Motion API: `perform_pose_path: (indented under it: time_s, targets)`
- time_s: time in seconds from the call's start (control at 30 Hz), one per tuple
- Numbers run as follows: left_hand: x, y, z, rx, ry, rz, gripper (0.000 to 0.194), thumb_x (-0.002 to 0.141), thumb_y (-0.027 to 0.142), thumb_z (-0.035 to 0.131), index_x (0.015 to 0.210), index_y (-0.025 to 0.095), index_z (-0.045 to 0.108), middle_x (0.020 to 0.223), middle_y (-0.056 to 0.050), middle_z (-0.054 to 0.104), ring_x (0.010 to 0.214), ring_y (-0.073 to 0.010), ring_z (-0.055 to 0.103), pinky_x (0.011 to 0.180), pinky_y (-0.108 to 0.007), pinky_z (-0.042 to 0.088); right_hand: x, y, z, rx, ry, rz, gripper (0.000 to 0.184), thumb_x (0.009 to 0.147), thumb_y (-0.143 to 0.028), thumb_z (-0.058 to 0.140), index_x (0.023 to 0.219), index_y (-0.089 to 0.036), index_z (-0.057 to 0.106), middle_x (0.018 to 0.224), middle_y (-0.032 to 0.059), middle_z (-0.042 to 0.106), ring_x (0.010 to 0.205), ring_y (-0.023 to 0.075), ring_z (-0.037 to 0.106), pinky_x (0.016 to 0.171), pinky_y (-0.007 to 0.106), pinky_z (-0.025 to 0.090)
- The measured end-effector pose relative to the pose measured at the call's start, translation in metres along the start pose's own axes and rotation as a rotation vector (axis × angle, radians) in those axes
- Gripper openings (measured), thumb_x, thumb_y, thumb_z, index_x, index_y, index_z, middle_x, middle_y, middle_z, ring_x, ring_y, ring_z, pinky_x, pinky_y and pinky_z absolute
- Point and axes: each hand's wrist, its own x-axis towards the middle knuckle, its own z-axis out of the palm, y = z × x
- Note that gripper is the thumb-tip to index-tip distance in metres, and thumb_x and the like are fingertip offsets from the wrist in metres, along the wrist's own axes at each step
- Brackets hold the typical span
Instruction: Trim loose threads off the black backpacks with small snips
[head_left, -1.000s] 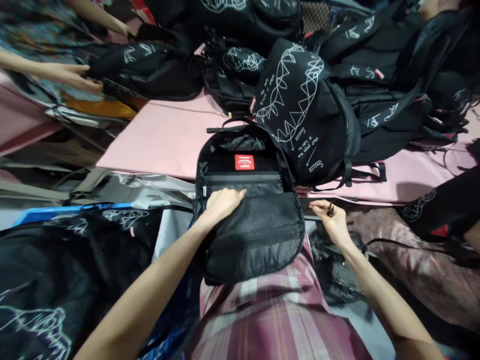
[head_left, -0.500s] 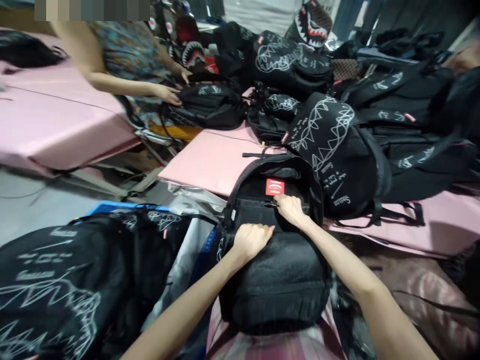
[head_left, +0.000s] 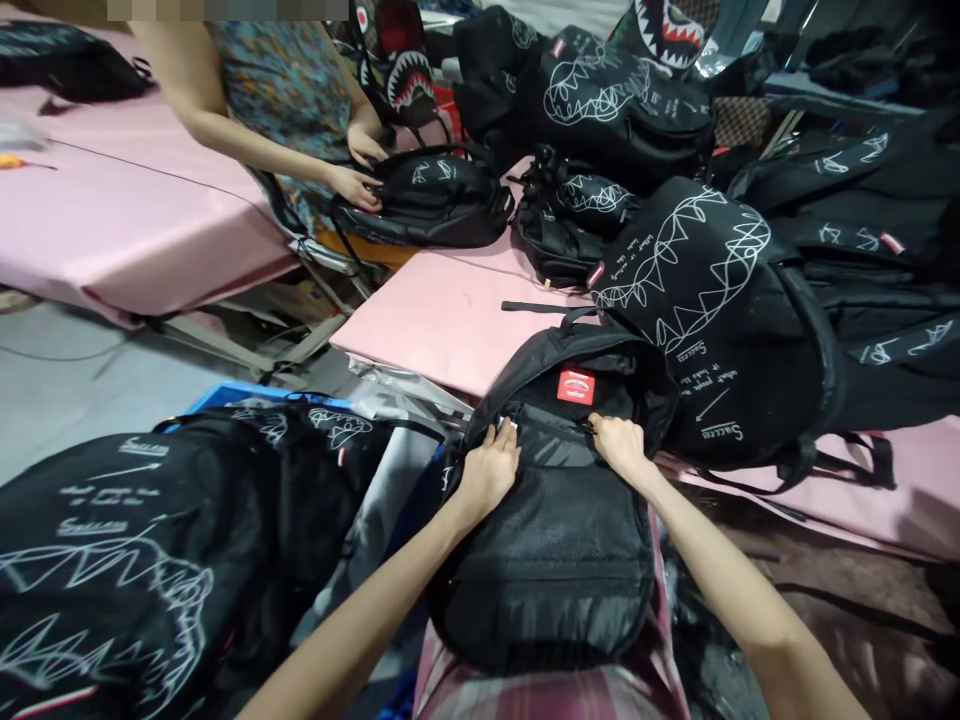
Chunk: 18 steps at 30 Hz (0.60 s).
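Observation:
An open black backpack (head_left: 551,530) leans on my lap against the table edge, its mesh-lined inside facing me. A red label (head_left: 576,386) is sewn inside its upper part, above an inner zipped pocket. My right hand (head_left: 621,446) is closed in a pinch on a small dark zipper pull (head_left: 589,427) at the right of that pocket. My left hand (head_left: 489,470) is closed at the left end of the pocket, fingers curled on the backpack's lining beside a small white tag (head_left: 510,424).
Black backpacks with white scribble prints crowd the pink table (head_left: 435,310) to the right, including a large backpack (head_left: 720,330). Another backpack (head_left: 127,560) lies at the lower left by a blue crate (head_left: 232,392). Across the table a co-worker's hands (head_left: 356,185) handle a black bag (head_left: 442,205).
My right hand has slid right along the inner pocket with the zipper pull. My left hand has moved up to the pocket's left end. The backpack's top has tilted right, and the view has shifted.

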Motion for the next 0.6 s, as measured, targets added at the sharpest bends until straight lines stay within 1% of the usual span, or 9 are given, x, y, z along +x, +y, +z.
perform_pose_path:
  time_s: [0.07, 0.17, 0.3, 0.37, 0.43, 0.5, 0.6]
  targets:
    - [-0.003, 0.004, 0.0, 0.02, -0.053, 0.028, 0.039, 0.091, 0.021, 0.031, 0.122, 0.008, 0.052, 0.133, -0.014, 0.047, 0.12, -0.0263, 0.048, 0.089, -0.034, 0.049, 0.002, 0.001, 0.0, -0.005, -0.02, 0.008, 0.031, 0.09, -0.019, 0.038, 0.114, -0.025, 0.056, 0.099, 0.0098, 0.067, 0.088, 0.0208, 0.064, 0.071, 0.028, 0.044]
    - [-0.004, 0.009, -0.002, 0.033, -0.115, 0.048, 0.04, 0.092, 0.02, 0.029, 0.122, 0.005, 0.051, 0.133, -0.018, 0.045, 0.12, -0.0245, 0.048, 0.09, -0.033, 0.048, 0.005, 0.002, 0.001, -0.01, -0.039, 0.02, 0.031, 0.09, -0.021, 0.039, 0.116, -0.024, 0.056, 0.1, 0.0114, 0.066, 0.088, 0.0205, 0.064, 0.071, 0.028, 0.044]
    - [-0.001, 0.011, 0.001, 0.067, -0.146, 0.06, 0.04, 0.092, 0.019, 0.028, 0.123, 0.005, 0.049, 0.135, -0.02, 0.042, 0.12, -0.0252, 0.047, 0.087, -0.033, 0.049, 0.007, 0.002, 0.003, -0.007, -0.027, 0.017, 0.03, 0.09, -0.021, 0.039, 0.114, -0.025, 0.057, 0.098, 0.0107, 0.066, 0.085, 0.0212, 0.065, 0.07, 0.028, 0.044]
    - [0.001, 0.011, 0.003, 0.096, -0.146, 0.078, 0.04, 0.092, 0.017, 0.027, 0.125, 0.005, 0.047, 0.135, -0.021, 0.041, 0.121, -0.0268, 0.046, 0.086, -0.033, 0.05, 0.008, 0.002, 0.004, -0.006, -0.012, 0.011, 0.029, 0.09, -0.021, 0.039, 0.112, -0.025, 0.058, 0.096, 0.0097, 0.067, 0.084, 0.022, 0.065, 0.069, 0.029, 0.044]
    - [0.003, 0.012, 0.005, 0.116, -0.145, 0.109, 0.042, 0.092, 0.016, 0.026, 0.126, 0.005, 0.047, 0.135, -0.022, 0.041, 0.121, -0.0299, 0.045, 0.083, -0.036, 0.051, 0.009, 0.003, 0.006, -0.008, 0.002, 0.006, 0.029, 0.089, -0.02, 0.039, 0.111, -0.025, 0.058, 0.095, 0.009, 0.066, 0.084, 0.0229, 0.065, 0.068, 0.029, 0.044]
    - [0.004, 0.013, 0.006, 0.121, -0.15, 0.139, 0.042, 0.091, 0.016, 0.026, 0.126, 0.006, 0.047, 0.135, -0.022, 0.041, 0.12, -0.0327, 0.045, 0.08, -0.039, 0.052, 0.01, 0.003, 0.007, -0.012, 0.014, 0.001, 0.029, 0.089, -0.019, 0.039, 0.11, -0.025, 0.058, 0.095, 0.0093, 0.066, 0.083, 0.0231, 0.065, 0.067, 0.03, 0.044]
    - [0.009, 0.014, 0.008, 0.115, -0.164, 0.157, 0.042, 0.091, 0.016, 0.028, 0.126, 0.005, 0.047, 0.133, -0.024, 0.043, 0.119, -0.0345, 0.046, 0.079, -0.04, 0.052, 0.011, 0.003, 0.008, -0.019, 0.027, -0.005, 0.029, 0.09, -0.019, 0.037, 0.11, -0.024, 0.058, 0.095, 0.0102, 0.065, 0.082, 0.0228, 0.064, 0.067, 0.03, 0.044]
